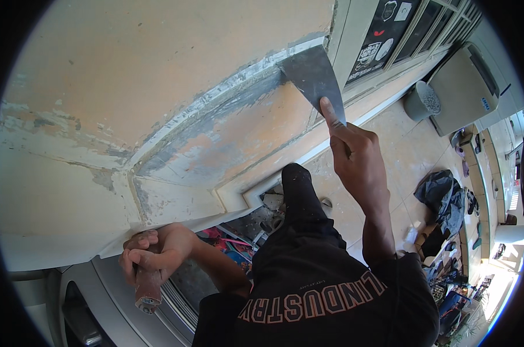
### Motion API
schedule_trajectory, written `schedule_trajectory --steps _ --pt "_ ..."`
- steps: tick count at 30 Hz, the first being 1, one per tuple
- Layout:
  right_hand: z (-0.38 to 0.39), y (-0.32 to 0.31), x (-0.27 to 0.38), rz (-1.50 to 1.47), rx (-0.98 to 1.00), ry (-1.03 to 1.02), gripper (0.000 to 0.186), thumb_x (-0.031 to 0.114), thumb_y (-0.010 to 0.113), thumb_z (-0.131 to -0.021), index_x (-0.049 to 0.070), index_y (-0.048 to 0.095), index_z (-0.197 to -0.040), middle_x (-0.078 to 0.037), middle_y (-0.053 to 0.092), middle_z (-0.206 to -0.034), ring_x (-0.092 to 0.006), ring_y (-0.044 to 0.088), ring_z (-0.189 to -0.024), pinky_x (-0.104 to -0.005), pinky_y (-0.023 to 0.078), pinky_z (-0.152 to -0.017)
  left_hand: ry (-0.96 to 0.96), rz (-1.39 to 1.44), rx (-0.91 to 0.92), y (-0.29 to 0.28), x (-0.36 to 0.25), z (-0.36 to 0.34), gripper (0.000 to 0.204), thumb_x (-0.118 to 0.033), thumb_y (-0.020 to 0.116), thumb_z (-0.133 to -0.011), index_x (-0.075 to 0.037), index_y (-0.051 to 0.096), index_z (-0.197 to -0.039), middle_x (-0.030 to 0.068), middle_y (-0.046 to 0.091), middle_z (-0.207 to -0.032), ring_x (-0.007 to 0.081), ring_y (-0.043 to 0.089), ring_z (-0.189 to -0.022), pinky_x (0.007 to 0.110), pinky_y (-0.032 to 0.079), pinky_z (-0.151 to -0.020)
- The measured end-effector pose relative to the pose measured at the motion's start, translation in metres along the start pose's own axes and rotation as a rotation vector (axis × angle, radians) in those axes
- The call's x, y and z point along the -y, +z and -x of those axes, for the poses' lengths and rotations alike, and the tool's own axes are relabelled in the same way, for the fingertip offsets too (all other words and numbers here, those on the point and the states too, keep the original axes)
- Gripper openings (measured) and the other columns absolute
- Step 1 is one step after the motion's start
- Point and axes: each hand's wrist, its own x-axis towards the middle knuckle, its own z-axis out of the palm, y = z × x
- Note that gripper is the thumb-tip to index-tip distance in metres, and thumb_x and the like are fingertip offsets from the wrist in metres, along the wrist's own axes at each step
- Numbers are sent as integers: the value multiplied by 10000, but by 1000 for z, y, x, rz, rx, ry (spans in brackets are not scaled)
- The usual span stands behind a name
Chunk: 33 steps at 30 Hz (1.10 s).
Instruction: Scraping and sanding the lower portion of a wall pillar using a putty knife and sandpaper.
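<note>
At far right, with right hand [357, 153] outstretched, pinching scraper [314, 75] slanted lengthwise, broad edge far left. Near left, clutching brown block [148, 284] in left hand [160, 248].

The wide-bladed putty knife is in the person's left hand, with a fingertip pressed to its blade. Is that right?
Not quite: the head view shows the wide-bladed putty knife in the right hand, with a fingertip on its blade, as you say. The left hand holds a brown, blunt-ended piece instead.
</note>
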Motion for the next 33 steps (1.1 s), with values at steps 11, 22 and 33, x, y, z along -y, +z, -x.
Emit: schedule_trajectory --steps 11,22,33 --pt "4 26 0 7 -101 35 533 -52 519 -903 129 483 -1403 -101 396 -573 -129 340 -523 -315 338 -497 34 3 32 0 1 -1 134 -101 527 -905 10 453 -896 19 386 -564 87 339 -413 194 286 -384" --pt "-4 -15 13 173 -15 -93 467 -62 524 -886 72 556 -1333 -113 428 -545 -103 343 -484 -314 308 -472 -11 52 -12 0 0 0 113 -64 552 -865 8 466 -875 27 411 -592 86 368 -461 195 301 -424" --pt "4 -9 13 79 42 -8 595 -68 523 -858 184 502 -1396 -154 483 -549 -221 444 -449 -387 416 -518 -1 26 10 -3 -1 0 133 -86 561 -875 8 467 -867 12 385 -576 89 369 -463 195 296 -427"
